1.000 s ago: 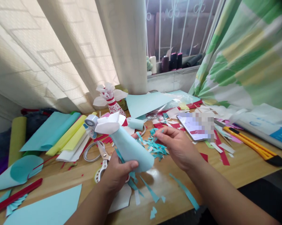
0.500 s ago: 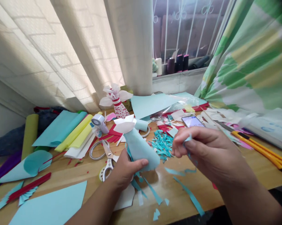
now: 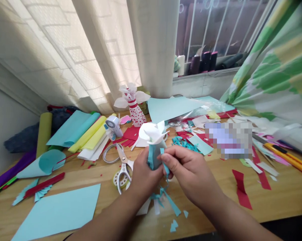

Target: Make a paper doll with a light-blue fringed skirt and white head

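Observation:
My left hand (image 3: 146,172) is wrapped round a light blue paper cone (image 3: 155,154), held upright above the table with white paper petals (image 3: 153,132) at its top. Close against the cone's right side, my right hand (image 3: 187,169) pinches a narrow blue paper strip (image 3: 166,164) between thumb and forefinger. The strip's lower end hangs below the fingers. Blue paper scraps (image 3: 173,202) lie on the table under both hands. Silver scissors (image 3: 123,160) rest left of my left hand, beside a roll of clear tape (image 3: 117,180).
A red-and-white paper figure (image 3: 137,114) stands at the back. Blue shreds (image 3: 182,142) lie behind my right hand. A blue sheet (image 3: 62,211) is at front left, rolled papers (image 3: 81,130) farther back. On the right are red strips (image 3: 241,190) and a yellow cutter (image 3: 286,155).
My right hand has moved left and in to the cone, bringing the blue strip. The cone has turned more upright in my left hand. The view has shifted slightly.

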The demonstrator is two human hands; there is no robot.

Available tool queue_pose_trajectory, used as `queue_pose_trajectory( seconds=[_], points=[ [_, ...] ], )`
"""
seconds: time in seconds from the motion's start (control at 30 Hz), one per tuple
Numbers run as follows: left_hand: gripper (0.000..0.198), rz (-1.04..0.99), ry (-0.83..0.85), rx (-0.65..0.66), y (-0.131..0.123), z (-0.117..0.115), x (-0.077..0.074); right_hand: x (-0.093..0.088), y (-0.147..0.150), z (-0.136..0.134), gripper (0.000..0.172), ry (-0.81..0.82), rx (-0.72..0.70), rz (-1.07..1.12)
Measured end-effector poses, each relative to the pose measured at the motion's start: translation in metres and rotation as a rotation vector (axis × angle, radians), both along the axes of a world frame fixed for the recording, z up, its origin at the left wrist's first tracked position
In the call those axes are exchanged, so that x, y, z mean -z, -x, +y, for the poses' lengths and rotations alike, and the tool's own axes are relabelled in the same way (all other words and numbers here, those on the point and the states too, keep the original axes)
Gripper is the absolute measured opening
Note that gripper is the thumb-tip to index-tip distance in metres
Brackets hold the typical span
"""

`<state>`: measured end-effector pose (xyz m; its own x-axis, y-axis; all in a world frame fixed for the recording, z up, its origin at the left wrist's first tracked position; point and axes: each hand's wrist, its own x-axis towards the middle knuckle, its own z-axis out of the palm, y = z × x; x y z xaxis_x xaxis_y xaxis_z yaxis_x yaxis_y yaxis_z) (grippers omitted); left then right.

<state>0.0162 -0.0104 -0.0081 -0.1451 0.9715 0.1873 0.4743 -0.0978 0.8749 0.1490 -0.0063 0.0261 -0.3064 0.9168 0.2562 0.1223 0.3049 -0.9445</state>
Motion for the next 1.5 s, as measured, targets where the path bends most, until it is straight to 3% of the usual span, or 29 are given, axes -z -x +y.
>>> queue_pose_trajectory(
  seconds=[0.3,0.8,1.2,1.37,1.5],
  points=[
    [0.019,0.111,-0.02,-0.008,0.0006,-0.0016,0.0027,0.0007,0.0048,-0.003,0.02,-0.151,0.069,0.003],
    [0.024,0.151,-0.136,-0.026,0.0024,0.0007,0.0079,-0.0008,0.0059,-0.0062,0.023,0.141,0.065,0.203],
    [0.015,0.084,-0.099,-0.005,0.0002,0.0001,0.0015,0.0041,0.0068,-0.0068,0.021,-0.049,0.029,0.156],
    [0.014,-0.061,-0.057,0.01,0.001,0.0001,0.0031,0.0015,0.0043,-0.0055,0.02,-0.199,-0.015,0.066],
    [0.024,-0.462,0.043,0.102,0.0028,0.0026,0.0073,-0.0015,-0.0016,-0.0039,0.017,-0.3,0.021,-0.067]
  ],
)
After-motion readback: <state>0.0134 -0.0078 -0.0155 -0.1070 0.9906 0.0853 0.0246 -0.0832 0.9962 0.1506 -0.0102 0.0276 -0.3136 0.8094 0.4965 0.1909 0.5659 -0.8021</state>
